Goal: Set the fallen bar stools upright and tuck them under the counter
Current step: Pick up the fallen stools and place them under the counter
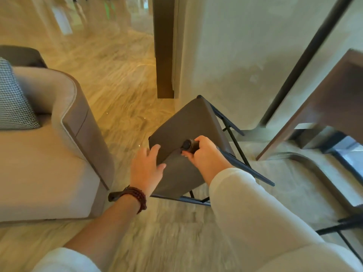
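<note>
Roughly centre floor: beige armchair (pixel 49 154) at left, brown counter (pixel 334 91) at far right. Between them the grey bar stool (pixel 186 126) sits tilted, its dark legs showing on its right side. Right hand (pixel 204 154) curls round the stool's padded back roll. Left hand (pixel 146 167) is spread, fingers touching the seat's left edge. Beaded bracelet (pixel 135 197) on the left wrist.

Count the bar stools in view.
1 for certain: the bar stool at centre, held by the right hand. A dark frame at the lower right edge may belong to a second, cut off.
</note>
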